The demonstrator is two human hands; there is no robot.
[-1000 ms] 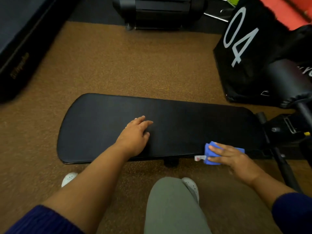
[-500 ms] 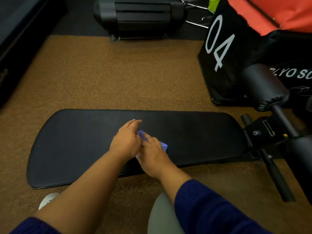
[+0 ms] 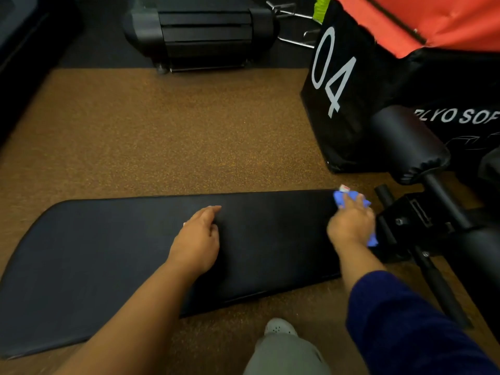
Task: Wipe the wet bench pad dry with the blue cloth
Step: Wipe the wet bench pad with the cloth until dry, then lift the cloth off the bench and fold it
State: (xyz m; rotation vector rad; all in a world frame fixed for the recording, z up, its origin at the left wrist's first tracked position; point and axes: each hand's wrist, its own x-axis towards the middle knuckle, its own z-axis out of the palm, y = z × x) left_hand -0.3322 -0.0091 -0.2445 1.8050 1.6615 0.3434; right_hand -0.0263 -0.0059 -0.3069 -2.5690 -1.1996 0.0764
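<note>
The black bench pad [image 3: 108,247] lies low across the view, its wide end at the left. My left hand [image 3: 197,239] rests flat on the middle of the pad, fingers pointing away from me. My right hand [image 3: 351,223] presses the blue cloth [image 3: 342,198] onto the pad's far right end, next to the bench frame. Only the cloth's edges show: blue above the fingers with a small white tag, and a bit below the hand's right side. The right hand is blurred.
A black bench frame and bar [image 3: 422,220] with a padded roller [image 3: 408,142] stand right of the pad. A black soft box marked 04 [image 3: 341,85] sits behind them. Brown speckled flooring [image 3: 176,131] surrounds the pad. A dark machine [image 3: 203,31] stands at the back. My knee and shoe [image 3: 278,328] are below.
My right hand has swept the cloth from the pad's middle, beside my left hand, out to the far right end. The left hand stays on the pad. The view has shifted.
</note>
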